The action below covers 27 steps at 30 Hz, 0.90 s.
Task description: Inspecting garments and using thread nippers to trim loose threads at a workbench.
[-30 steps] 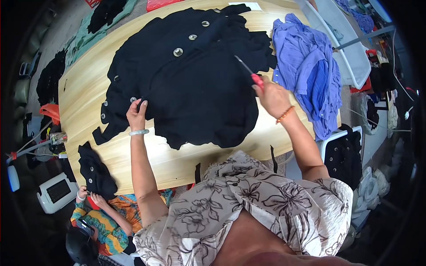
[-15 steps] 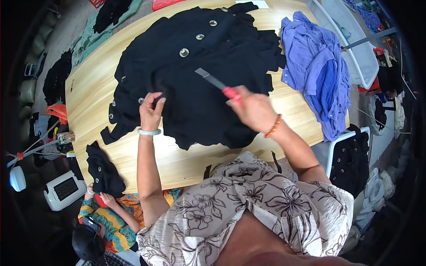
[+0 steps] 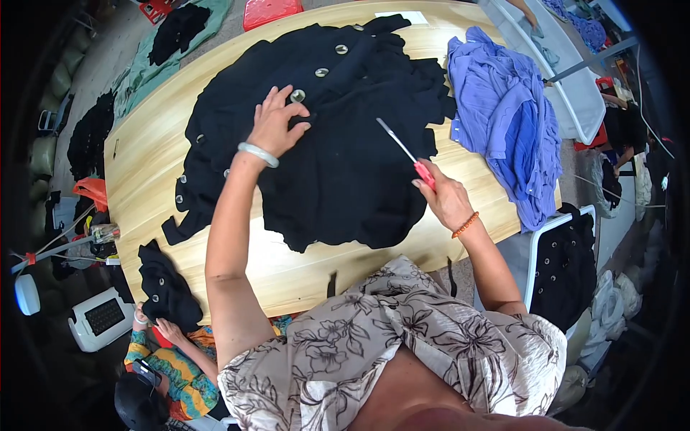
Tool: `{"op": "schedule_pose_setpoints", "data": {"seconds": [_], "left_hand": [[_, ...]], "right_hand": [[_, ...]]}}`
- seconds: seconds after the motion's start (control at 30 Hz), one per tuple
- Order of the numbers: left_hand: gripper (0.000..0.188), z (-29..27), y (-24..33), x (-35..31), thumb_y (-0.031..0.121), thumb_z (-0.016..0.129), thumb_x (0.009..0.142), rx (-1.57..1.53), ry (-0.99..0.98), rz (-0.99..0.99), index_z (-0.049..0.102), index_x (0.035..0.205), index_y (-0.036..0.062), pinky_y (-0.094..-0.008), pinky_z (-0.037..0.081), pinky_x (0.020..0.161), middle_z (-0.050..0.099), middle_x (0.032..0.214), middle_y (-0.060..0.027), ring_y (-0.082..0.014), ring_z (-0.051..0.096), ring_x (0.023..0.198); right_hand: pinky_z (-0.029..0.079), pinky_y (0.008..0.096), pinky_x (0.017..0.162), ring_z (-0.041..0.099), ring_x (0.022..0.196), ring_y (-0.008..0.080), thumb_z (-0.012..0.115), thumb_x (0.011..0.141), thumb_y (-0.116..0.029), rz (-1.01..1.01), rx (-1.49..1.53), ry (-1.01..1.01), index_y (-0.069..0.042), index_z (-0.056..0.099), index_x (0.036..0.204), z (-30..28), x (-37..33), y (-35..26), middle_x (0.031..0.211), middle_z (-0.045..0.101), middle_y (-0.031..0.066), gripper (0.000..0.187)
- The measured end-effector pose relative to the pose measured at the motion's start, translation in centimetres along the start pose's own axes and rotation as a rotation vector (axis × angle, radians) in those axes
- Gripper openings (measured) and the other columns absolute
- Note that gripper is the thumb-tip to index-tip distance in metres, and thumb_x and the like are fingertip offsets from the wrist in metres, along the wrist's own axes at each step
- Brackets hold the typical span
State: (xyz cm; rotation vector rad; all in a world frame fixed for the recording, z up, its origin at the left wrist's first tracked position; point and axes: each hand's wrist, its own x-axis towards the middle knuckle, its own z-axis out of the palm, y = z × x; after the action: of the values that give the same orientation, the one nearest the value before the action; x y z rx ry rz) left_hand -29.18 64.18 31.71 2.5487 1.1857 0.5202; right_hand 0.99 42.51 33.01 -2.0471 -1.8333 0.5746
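Note:
A black garment [image 3: 345, 179] with large shiny buttons lies spread over the wooden table [image 3: 287, 280] in front of me. My left hand [image 3: 277, 122], with a pale bangle at the wrist, is over its upper left part, right by a large button [image 3: 297, 95]. The fingers are spread and hold nothing that I can see. Over the garment's right part, my right hand [image 3: 447, 197] grips the pink handle of a knife-like tool [image 3: 399, 144]. Its long, narrow metal blade points up and to the left.
A heap of purple-blue shirts [image 3: 503, 108] covers the table's right side. Beyond it stands a long white bin [image 3: 582, 108]. A white-rimmed crate [image 3: 533, 280] of black garments sits at lower right. At lower left, a co-worker [image 3: 172, 377] handles a smaller black garment [image 3: 167, 287].
My left hand has moved up and right across the garment to beside the button. My right hand has swung right and slightly down with the tool, and its blade now points more steeply upward.

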Motion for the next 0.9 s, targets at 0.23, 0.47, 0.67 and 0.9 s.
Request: {"op": "schedule_pose_setpoints", "data": {"seconds": [0.23,0.47,0.67,0.9], "left_hand": [[0.028,-3.4,-0.1,0.7,0.008,0.077,0.068,-0.158,-0.328,-0.138,0.054,0.083,0.0038,-0.0311,0.044,0.069,0.053,0.075,-0.0028,-0.0198,0.052,0.071],[0.057,-2.1,0.1,-1.7,0.003,0.076,0.068,-0.460,-0.165,-0.392,0.050,0.119,0.0062,-0.0261,0.045,0.069,0.050,0.078,-0.0006,-0.0125,0.051,0.072],[0.038,-1.2,1.8,-1.7,0.001,0.065,0.074,0.087,0.168,-0.217,0.065,0.111,0.0029,-0.0327,0.051,0.080,0.067,0.094,-0.0134,-0.0273,0.065,0.083],[0.016,3.2,4.0,-6.3,0.003,0.056,0.085,-0.241,0.609,-0.666,0.065,0.099,0.0015,-0.0300,0.050,0.079,0.066,0.088,-0.0120,-0.0230,0.063,0.079]], "right_hand": [[0.049,0.0491,0.076,0.062,0.088,0.0432,0.059,0.092,-0.027,0.079,0.034,-0.080,-0.010,0.048,0.128,-0.4,-3.4,4.0,0.098,0.064,0.0248,0.041],[0.051,0.0499,0.077,0.061,0.087,0.0447,0.056,0.093,-0.032,-0.125,0.126,-0.229,-0.013,0.043,0.132,-0.5,-5.5,5.1,0.104,0.058,0.0238,0.046],[0.051,0.0494,0.079,0.061,0.090,0.0438,0.055,0.093,-0.027,-0.115,0.118,-0.272,-0.011,0.040,0.136,-1.0,-8.6,7.3,0.109,0.058,0.0233,0.049],[0.050,0.0482,0.075,0.064,0.079,0.0421,0.055,0.092,-0.033,0.126,-0.059,-0.172,-0.008,0.050,0.129,-0.7,-11.8,13.3,0.082,0.066,0.0238,0.045]]}}
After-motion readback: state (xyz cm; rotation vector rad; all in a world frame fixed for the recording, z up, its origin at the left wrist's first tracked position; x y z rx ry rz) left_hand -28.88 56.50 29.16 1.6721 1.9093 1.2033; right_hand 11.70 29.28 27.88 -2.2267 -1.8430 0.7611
